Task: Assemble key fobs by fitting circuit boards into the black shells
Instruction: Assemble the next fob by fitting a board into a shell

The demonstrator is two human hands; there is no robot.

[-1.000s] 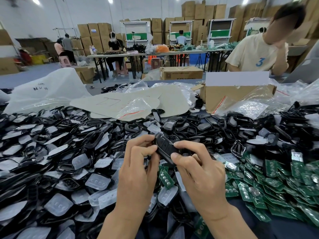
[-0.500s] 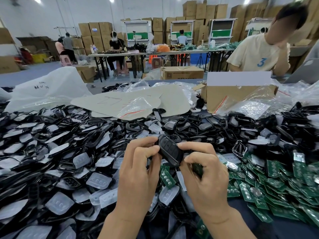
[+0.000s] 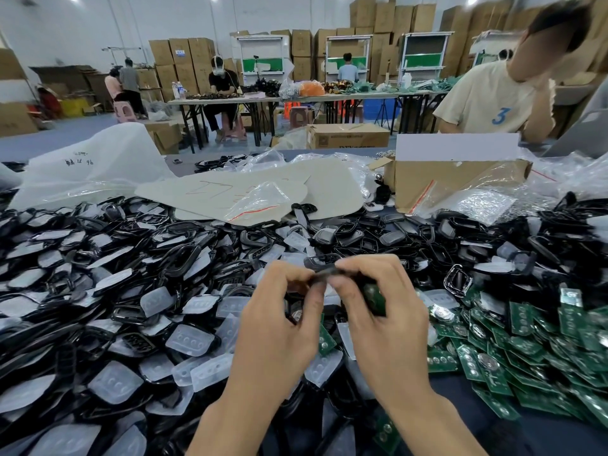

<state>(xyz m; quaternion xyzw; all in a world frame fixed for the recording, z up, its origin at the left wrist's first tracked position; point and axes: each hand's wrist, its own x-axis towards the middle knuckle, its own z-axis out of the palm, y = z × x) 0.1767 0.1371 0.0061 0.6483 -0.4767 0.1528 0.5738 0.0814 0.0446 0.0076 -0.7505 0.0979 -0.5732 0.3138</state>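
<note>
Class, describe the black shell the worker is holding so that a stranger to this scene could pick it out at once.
Start at the big heap of black shells covering the table. At its near middle, the left hand and right hand meet above it. The black shell pinched between them is the only one lifted off the heap.

Beyond your pile: a white plastic bag (image 3: 95, 166) (handwriting on its side) slumps at far left, beside beige card sheets (image 3: 210, 192) partly covered by a clear zip bag (image 3: 260, 202). To your right stands an open cardboard box (image 3: 454, 185); behind it sits a person in a cream shirt (image 3: 487, 97). Farther back are long tables (image 3: 230, 101), a seated worker in black (image 3: 223, 87) and stacked cartons (image 3: 184, 57).
</note>
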